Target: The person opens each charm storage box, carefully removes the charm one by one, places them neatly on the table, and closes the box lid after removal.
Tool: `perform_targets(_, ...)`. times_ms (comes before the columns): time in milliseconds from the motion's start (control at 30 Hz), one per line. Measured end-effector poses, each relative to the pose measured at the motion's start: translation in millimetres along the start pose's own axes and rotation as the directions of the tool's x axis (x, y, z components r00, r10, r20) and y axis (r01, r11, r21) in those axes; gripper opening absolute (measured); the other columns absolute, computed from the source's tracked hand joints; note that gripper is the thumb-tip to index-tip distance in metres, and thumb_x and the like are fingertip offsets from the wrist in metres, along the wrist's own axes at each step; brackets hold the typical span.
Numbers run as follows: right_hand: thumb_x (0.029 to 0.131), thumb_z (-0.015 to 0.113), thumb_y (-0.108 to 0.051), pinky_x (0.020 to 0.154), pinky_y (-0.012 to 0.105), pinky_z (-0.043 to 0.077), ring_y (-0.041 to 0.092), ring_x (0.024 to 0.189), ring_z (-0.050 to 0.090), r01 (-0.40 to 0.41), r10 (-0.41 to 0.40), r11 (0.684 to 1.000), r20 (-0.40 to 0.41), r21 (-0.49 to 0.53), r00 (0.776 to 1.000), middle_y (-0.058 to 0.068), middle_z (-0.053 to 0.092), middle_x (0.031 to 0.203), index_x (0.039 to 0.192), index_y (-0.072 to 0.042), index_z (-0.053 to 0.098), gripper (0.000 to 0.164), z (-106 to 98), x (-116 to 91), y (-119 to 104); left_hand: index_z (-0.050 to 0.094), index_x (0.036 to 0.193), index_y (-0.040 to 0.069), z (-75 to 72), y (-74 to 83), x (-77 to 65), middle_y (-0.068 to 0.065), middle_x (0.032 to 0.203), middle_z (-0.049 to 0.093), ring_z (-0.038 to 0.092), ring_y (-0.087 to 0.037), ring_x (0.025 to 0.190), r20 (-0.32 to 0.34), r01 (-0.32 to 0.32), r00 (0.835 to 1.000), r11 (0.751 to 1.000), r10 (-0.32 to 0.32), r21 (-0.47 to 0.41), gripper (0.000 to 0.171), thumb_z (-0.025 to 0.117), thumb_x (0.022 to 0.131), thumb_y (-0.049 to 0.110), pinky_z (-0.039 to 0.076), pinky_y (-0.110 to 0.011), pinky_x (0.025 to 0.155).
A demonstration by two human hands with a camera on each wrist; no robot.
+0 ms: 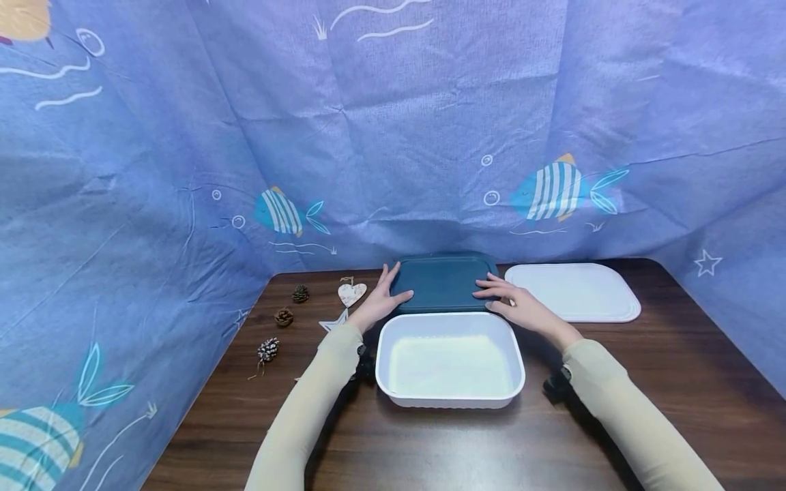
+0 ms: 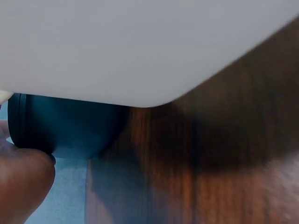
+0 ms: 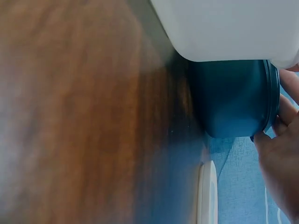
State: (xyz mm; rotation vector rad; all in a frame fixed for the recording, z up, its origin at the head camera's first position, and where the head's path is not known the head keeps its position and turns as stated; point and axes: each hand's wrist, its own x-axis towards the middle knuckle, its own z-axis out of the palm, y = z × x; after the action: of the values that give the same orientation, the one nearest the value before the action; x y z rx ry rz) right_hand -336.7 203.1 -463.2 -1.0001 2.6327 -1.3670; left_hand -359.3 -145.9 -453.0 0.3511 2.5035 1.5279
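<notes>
A dark teal rectangular box with a lid (image 1: pixel 439 283) stands near the back edge of the table. My left hand (image 1: pixel 381 300) lies at its left end, fingers spread and thumb over the lid. My right hand (image 1: pixel 512 302) touches the lid's right end with extended fingers. In the right wrist view, the fingertips meet the rim of the teal box (image 3: pixel 233 100). The left wrist view shows only part of the left hand (image 2: pixel 25 179) beside the teal box (image 2: pixel 70 121). Right in front of that box stands an uncovered white rectangular tub (image 1: pixel 449 395), between my forearms.
At the back right lies a white lid (image 1: pixel 574 293). Several pine cones (image 1: pixel 284 317), a heart ornament (image 1: pixel 352 293) and a white star (image 1: pixel 333 322) lie on the left. A blue fish-patterned curtain (image 1: pixel 399 136) hangs behind the wooden table (image 1: pixel 430 450).
</notes>
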Motion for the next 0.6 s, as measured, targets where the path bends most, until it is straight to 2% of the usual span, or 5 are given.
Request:
perform_targets(233, 0.103, 0.057, -0.042, 0.117, 0.063, 0.018, 0.031, 0.153, 0.014, -0.099, 0.098, 0.994, -0.042, -0.04, 0.994, 0.008, 0.044, 0.156, 0.136, -0.014, 0.065, 0.044, 3, 11, 0, 0.011, 0.164, 0.025, 0.3, 0.3, 6.9, -0.003, 0.166, -0.022, -0.008, -0.03, 0.153, 0.03, -0.018, 0.999, 1.0, 0.018, -0.001, 0.082, 0.063, 0.101, 0.038, 0.016, -0.054, 0.121)
perform_targets(467, 0.103, 0.058, -0.04, 0.117, 0.064, 0.016, 0.031, 0.154, 0.011, -0.098, 0.095, 0.995, -0.056, -0.037, 0.994, 0.009, 0.042, 0.157, 0.138, -0.012, 0.064, 0.045, 6, 12, 3, 0.006, 0.163, 0.022, -4.3, -0.9, 6.1, 0.005, 0.166, -0.023, 0.0, -0.027, 0.154, 0.066, -0.025, 0.998, 0.995, 0.019, 0.091, 0.085, 0.057, 0.101, 0.049, 0.022, -0.051, 0.12)
perform_targets(600, 0.103, 0.059, -0.038, 0.117, 0.064, 0.016, 0.031, 0.154, 0.012, -0.074, 0.071, 0.996, -0.068, -0.044, 0.995, 0.01, 0.042, 0.157, 0.137, -0.012, 0.064, 0.043, 7, 11, 5, 0.003, 0.163, 0.024, -4.4, -4.6, 5.2, 0.008, 0.165, -0.024, -0.002, -0.025, 0.154, 0.084, -0.027, 0.996, 0.991, 0.016, 0.133, 0.086, 0.054, 0.101, 0.055, 0.021, -0.052, 0.12)
